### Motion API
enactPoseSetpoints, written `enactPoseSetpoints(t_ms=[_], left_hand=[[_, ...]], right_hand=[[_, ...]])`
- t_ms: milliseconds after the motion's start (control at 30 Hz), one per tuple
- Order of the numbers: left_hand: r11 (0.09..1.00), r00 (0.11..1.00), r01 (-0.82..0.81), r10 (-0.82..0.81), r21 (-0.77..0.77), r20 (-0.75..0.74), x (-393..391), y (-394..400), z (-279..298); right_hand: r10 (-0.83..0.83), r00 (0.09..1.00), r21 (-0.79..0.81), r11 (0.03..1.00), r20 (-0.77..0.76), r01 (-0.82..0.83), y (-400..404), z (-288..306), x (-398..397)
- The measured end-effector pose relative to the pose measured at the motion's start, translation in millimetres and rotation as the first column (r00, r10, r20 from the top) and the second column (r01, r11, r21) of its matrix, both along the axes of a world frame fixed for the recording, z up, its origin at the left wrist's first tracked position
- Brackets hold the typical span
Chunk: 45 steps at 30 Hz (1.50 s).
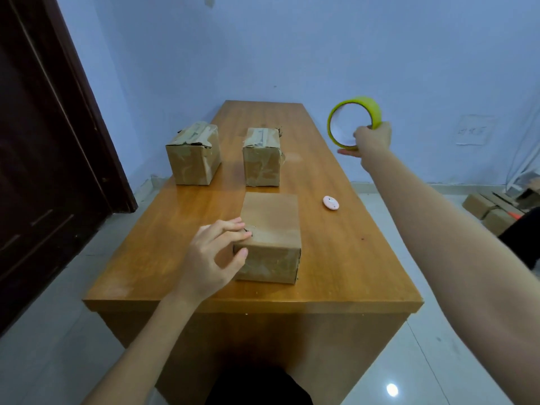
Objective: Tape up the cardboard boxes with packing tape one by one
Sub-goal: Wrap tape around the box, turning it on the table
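A closed cardboard box (271, 226) lies near the front of the wooden table (344, 258). My left hand (213, 255) touches its near left corner, fingertips on the top and thumb against the front face. My right hand (372, 140) is stretched out high over the table's right edge and grips a yellow-green roll of packing tape (355, 119) by its rim. Two more boxes stand farther back: one at the left (193, 154) with crumpled tape on top, one in the middle (262, 159) with tape along its top seam.
A small pink oval object (330, 203) lies on the table right of the near box. A dark door (43, 141) stands at the left. More cardboard boxes (491, 211) sit on the tiled floor at the right, beside the blue wall.
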<state>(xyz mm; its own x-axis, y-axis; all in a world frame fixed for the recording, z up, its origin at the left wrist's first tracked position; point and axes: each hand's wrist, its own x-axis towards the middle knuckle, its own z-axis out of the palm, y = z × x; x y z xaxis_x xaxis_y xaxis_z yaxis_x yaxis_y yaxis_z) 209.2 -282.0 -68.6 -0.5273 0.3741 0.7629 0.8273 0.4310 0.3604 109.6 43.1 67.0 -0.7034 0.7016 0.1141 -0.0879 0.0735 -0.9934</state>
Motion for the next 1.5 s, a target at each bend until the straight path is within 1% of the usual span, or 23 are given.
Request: enactPoseSetpoints(t_ms=[67,167,233,267,333,400,433,500,533,567,633,767,900,1033,1167,1267,1367,1433,1500], left_hand=[[0.998,0.993,0.019,-0.025,0.056,0.116,3,1,3],[0.996,0.970,-0.006,-0.017,0.093,0.241,1,3,12],[0.993,0.939,-0.043,0.004,0.107,0.343,-2,6,23],[0.988,0.913,-0.052,-0.012,0.147,0.407,-2,7,30],[0.962,0.862,-0.057,-0.087,0.266,0.500,-3,10,44],[0.919,0.784,-0.056,-0.201,0.390,0.587,-1,14,58],[0.890,0.721,-0.065,-0.271,0.452,0.637,0,16,65],[0.838,0.584,-0.070,-0.405,0.541,0.704,6,18,74],[0.820,0.535,-0.064,-0.454,0.569,0.713,9,20,76],[0.810,0.508,-0.063,-0.477,0.583,0.717,12,22,78],[0.800,0.502,-0.095,-0.476,0.593,0.722,18,26,78],[0.757,0.531,-0.204,-0.448,0.622,0.719,22,34,80],[0.711,0.513,-0.269,-0.465,0.650,0.721,27,41,83],[0.726,0.525,-0.287,-0.427,0.626,0.736,29,44,84],[0.749,0.543,-0.332,-0.346,0.574,0.765,27,47,84],[0.763,0.558,-0.337,-0.310,0.552,0.770,25,48,83],[0.781,0.565,-0.316,-0.301,0.538,0.768,21,49,80],[0.784,0.565,-0.307,-0.306,0.539,0.766,18,47,80],[0.801,0.588,-0.272,-0.301,0.533,0.751,14,44,80]], right_hand=[[0.148,0.988,-0.077,0.986,-0.033,-0.150,-24,-2,10],[0.316,0.949,-0.057,0.947,-0.014,-0.317,-65,-28,34],[0.402,0.914,-0.079,0.911,-0.048,-0.405,-88,-40,54],[0.460,0.883,-0.104,0.878,-0.090,-0.468,-97,-43,63],[0.573,0.795,-0.157,0.782,-0.201,-0.603,-113,-48,79],[0.612,0.736,-0.206,0.711,-0.291,-0.672,-124,-51,91],[0.616,0.722,-0.219,0.693,-0.315,-0.687,-128,-52,95],[0.614,0.722,-0.213,0.696,-0.317,-0.686,-135,-55,101],[0.608,0.732,-0.199,0.711,-0.308,-0.674,-138,-56,103],[0.597,0.744,-0.191,0.726,-0.301,-0.661,-140,-57,104],[0.575,0.758,-0.198,0.741,-0.307,-0.642,-144,-58,107],[0.560,0.765,-0.157,0.765,-0.317,-0.624,-148,-59,113],[0.542,0.768,-0.181,0.764,-0.342,-0.620,-151,-62,117],[0.519,0.786,-0.163,0.790,-0.336,-0.591,-154,-63,122],[0.462,0.853,-0.098,0.863,-0.244,-0.496,-156,-64,129],[0.404,0.887,-0.074,0.901,-0.223,-0.428,-161,-66,133],[0.340,0.917,0.021,0.939,-0.209,-0.344,-164,-66,135],[0.353,0.908,0.099,0.936,-0.225,-0.339,-163,-66,137],[0.401,0.893,0.170,0.913,-0.204,-0.371,-160,-65,140]])
